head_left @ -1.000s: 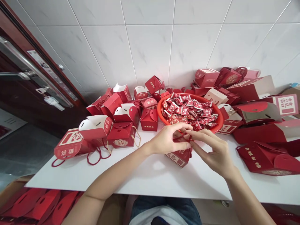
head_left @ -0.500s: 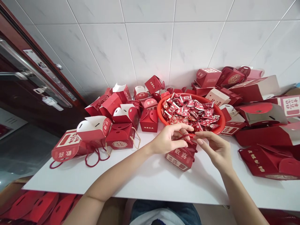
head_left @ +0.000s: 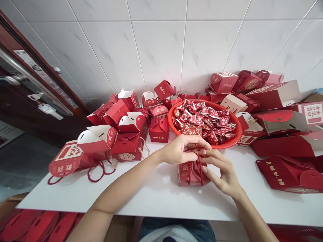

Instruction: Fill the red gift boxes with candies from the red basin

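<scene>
A small red box [head_left: 185, 174] with dark red cord handles stands on the white table in front of a red bowl [head_left: 238, 129] full of wrapped candies. My left hand [head_left: 180, 149] is closed on the red cord above the box, thumb and fingers pinched together. At the box's right side is my right hand [head_left: 222, 169], its fingers bent and apart, the fingertips near the cord and the box's upper edge. Part of the box top is hidden behind my hands.
Red gift boxes [head_left: 127, 148] crowd the table's left, some with raised flaps. More boxes [head_left: 287, 171] pile up at the right. A tiled wall [head_left: 158, 50] rises behind; a door with keys [head_left: 50, 111] is at the left.
The box has turned, so the cord now hangs over its near side. My right hand has moved left and down, closer to the box. The view has shifted slightly.
</scene>
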`<state>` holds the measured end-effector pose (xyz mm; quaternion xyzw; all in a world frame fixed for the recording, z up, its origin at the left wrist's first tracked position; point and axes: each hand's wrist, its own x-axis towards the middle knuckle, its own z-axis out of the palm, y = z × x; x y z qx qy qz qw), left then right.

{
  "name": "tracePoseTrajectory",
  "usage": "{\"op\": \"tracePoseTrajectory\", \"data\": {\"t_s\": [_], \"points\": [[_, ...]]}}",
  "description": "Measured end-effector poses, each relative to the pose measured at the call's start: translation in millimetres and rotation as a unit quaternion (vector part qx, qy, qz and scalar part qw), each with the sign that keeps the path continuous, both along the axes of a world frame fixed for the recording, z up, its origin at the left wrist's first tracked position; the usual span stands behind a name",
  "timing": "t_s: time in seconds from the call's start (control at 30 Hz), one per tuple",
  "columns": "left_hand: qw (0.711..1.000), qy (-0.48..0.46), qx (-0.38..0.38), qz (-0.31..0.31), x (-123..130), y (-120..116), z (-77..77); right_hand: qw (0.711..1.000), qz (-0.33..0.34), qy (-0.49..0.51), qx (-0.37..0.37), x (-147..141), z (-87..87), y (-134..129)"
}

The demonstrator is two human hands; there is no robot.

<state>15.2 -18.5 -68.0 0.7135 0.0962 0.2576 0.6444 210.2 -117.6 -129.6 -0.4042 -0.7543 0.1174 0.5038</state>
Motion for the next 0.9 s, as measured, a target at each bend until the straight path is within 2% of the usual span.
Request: {"op": "tracePoseTrajectory", "data": {"t_s": [0.17, 0.37, 0.5, 0.6, 0.67, 0.73, 0.8, 0.9], "points": [[0.992, 0.057, 0.108, 0.019, -12, 9, 3.7, 1.0, -0.013, 0.014, -0.003, -3, -11.4, -2], [0.948, 0.145, 0.273, 0.07, -18, 8, 8.4, 0.996, -0.03, 0.09, -0.007, -3, -19.2, -5], [0.928, 0.157, 0.331, 0.068, -15, 1, 7.8, 0.994, -0.044, 0.098, -0.017, -5, -20.7, -5], [0.936, 0.133, 0.324, 0.044, -11, -3, 7.6, 0.994, -0.046, 0.096, -0.023, -6, -20.8, -6], [0.956, 0.108, 0.272, 0.034, -9, -6, 8.1, 0.994, -0.043, 0.097, -0.027, -7, -20.9, -7], [0.979, 0.081, 0.184, 0.02, -8, -8, 8.7, 0.994, -0.04, 0.101, -0.033, -6, -21.5, -8], [0.991, 0.064, 0.115, 0.017, -7, -11, 8.9, 0.992, -0.034, 0.112, -0.042, -6, -22.9, -10], [0.993, 0.052, 0.107, 0.018, -6, -15, 8.9, 0.989, -0.01, 0.143, -0.045, -8, -25.5, -11]]}}
